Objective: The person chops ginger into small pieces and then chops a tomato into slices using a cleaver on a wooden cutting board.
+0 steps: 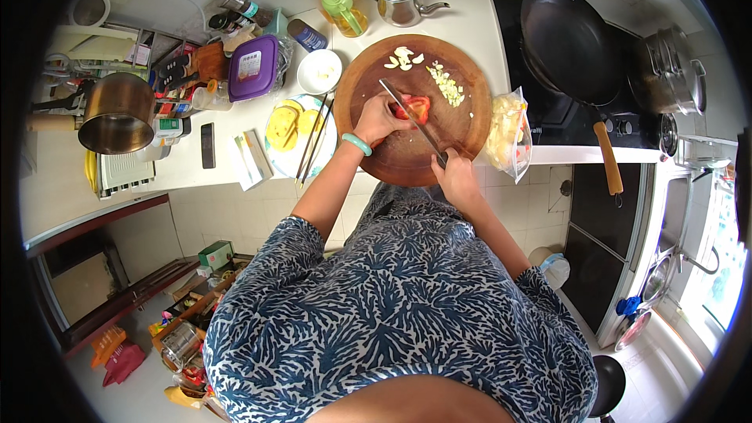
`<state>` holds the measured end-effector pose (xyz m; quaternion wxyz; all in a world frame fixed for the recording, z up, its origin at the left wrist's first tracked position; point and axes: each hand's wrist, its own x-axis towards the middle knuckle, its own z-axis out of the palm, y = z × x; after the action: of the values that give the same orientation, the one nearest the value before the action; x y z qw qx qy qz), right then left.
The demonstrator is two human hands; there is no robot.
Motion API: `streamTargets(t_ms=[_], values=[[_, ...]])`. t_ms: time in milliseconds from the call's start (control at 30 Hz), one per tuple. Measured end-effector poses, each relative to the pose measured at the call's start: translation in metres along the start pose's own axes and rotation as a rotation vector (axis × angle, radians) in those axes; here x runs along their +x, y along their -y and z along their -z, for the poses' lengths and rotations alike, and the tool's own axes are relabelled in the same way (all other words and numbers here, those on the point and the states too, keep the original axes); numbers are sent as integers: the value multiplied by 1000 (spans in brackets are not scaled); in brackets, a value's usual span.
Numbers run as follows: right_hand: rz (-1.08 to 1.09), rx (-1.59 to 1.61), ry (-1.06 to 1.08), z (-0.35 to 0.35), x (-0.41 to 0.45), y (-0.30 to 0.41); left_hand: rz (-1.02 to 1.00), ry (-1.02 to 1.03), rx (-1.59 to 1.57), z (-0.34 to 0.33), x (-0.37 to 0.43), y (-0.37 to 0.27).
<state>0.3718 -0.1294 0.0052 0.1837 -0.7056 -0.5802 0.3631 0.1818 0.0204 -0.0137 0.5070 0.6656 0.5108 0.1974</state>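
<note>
On a round wooden chopping board (376, 59), my left hand (382, 120) holds a piece of red bell pepper (417, 108) at its left side. My right hand (457, 175) grips the dark handle of a kitchen knife (409, 116); the blade lies slantwise over the pepper, its tip pointing up and left. Sliced garlic (403, 59) lies near the board's far edge, with chopped garlic (447, 85) to its right. A small white bowl (319, 71) with a few pale pieces stands left of the board. My left fingertips are partly hidden behind the pepper and blade.
Left of the board, a plate (322, 155) bears yellow slices and chopsticks (311, 144). A plastic bag (508, 132) of pale food touches the board's right side. A wok (567, 41) sits on the hob. Behind stand a metal teapot (399, 3) and an oil jug (346, 14).
</note>
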Motion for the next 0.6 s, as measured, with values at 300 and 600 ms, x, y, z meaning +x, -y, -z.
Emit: streamTargets(t_ms=[300, 600], values=[[-44, 3, -23, -5, -23, -30, -214, -148, 269, -6, -3, 5], [60, -7, -83, -10, 20, -2, 30, -40, 40, -2, 2, -7]])
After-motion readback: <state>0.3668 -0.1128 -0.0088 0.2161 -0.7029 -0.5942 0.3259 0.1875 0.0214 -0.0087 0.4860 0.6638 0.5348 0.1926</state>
